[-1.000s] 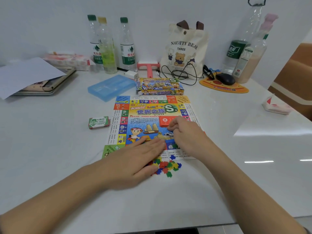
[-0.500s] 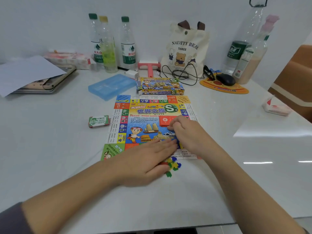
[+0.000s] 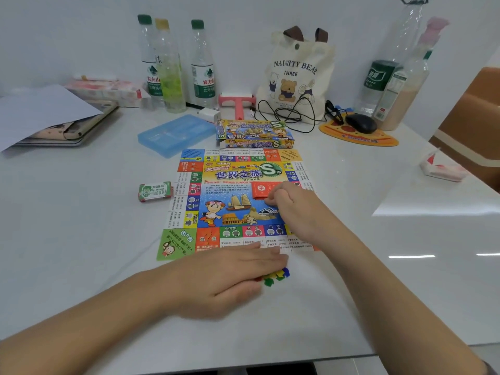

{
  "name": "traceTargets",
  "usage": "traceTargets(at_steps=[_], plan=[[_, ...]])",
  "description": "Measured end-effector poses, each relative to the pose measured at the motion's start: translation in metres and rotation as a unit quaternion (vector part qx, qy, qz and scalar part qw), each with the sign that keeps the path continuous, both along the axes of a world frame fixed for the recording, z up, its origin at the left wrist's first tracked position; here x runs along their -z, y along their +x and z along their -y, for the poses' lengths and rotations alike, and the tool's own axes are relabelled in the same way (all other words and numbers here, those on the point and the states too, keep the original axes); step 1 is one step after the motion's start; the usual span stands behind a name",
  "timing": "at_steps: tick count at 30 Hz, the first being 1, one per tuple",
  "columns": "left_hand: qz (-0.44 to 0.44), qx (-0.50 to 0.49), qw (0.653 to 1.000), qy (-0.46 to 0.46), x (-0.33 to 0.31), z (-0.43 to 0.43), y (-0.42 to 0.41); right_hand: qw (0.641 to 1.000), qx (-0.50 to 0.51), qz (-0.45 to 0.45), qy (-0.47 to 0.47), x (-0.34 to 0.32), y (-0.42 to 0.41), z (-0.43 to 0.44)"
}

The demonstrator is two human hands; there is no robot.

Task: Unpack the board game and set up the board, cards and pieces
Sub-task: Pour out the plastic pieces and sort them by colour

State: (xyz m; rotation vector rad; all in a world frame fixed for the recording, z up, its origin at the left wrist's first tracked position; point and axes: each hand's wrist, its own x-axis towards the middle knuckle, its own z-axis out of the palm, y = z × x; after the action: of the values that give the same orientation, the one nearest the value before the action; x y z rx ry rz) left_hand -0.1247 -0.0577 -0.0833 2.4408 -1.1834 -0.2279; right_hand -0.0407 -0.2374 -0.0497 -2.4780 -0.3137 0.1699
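Note:
The colourful game board (image 3: 216,212) lies unfolded flat in the middle of the white table (image 3: 81,266). A small stack of red cards (image 3: 261,190) sits on its centre panel. My right hand (image 3: 296,209) has its fingers curled at the near right corner of that stack. My left hand (image 3: 230,277) lies flat, palm down, at the board's near edge. It covers most of a heap of small coloured plastic pieces (image 3: 277,276); a few poke out at its fingertips. The printed game box (image 3: 254,133) stands just behind the board. A green bundle of play money (image 3: 154,191) lies to the board's left.
A blue plastic case (image 3: 176,133) lies behind the board on the left. Three bottles (image 3: 173,66), a tote bag (image 3: 296,74), cables and a mouse on its pad (image 3: 359,128) line the back. Papers and notebooks (image 3: 48,117) are at the far left, a tissue pack (image 3: 443,167) at right.
My left hand has slid back off the board's picture to its near edge and now covers more of the coloured pieces. My right hand has stayed by the red cards.

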Motion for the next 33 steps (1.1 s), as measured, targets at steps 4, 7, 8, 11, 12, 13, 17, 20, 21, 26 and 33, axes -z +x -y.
traceTargets(at_steps=[4,7,8,11,12,13,17,20,21,26,33], plan=[[-0.027,-0.001,1.0,-0.016,-0.002,-0.001,-0.003,1.0,0.001,0.003,0.007,-0.002,-0.004,-0.002],[-0.023,0.01,0.999,-0.022,-0.001,0.0,-0.004,1.0,0.001,0.008,0.005,-0.003,-0.005,-0.003],[-0.02,0.015,0.999,-0.026,0.0,0.0,-0.004,1.0,0.001,0.008,0.005,-0.003,-0.005,-0.003],[-0.035,0.006,0.998,-0.054,0.0,-0.002,-0.005,1.0,0.004,0.008,0.006,-0.002,-0.005,-0.004],[-0.034,-0.002,0.997,-0.064,0.0,-0.004,-0.005,1.0,0.004,0.008,0.01,-0.002,-0.005,-0.004],[-0.024,-0.015,0.997,-0.073,0.0,-0.007,-0.004,1.0,0.004,0.007,0.016,-0.002,-0.005,-0.004],[0.049,-0.119,0.989,-0.072,0.003,-0.026,0.007,1.0,-0.004,0.015,0.02,-0.003,-0.007,-0.003],[0.135,-0.131,0.982,-0.006,0.006,-0.043,0.009,1.0,-0.012,0.018,0.014,-0.003,-0.008,-0.003],[0.15,-0.119,0.981,0.02,0.006,-0.046,0.008,1.0,-0.014,0.02,0.012,-0.004,-0.009,-0.003],[0.135,-0.048,0.986,0.081,0.002,-0.052,-0.002,0.999,-0.014,0.029,0.0,-0.004,-0.01,-0.004],[0.134,-0.053,0.986,0.082,0.001,-0.044,-0.007,0.999,-0.019,0.048,-0.018,-0.004,-0.013,-0.006]])
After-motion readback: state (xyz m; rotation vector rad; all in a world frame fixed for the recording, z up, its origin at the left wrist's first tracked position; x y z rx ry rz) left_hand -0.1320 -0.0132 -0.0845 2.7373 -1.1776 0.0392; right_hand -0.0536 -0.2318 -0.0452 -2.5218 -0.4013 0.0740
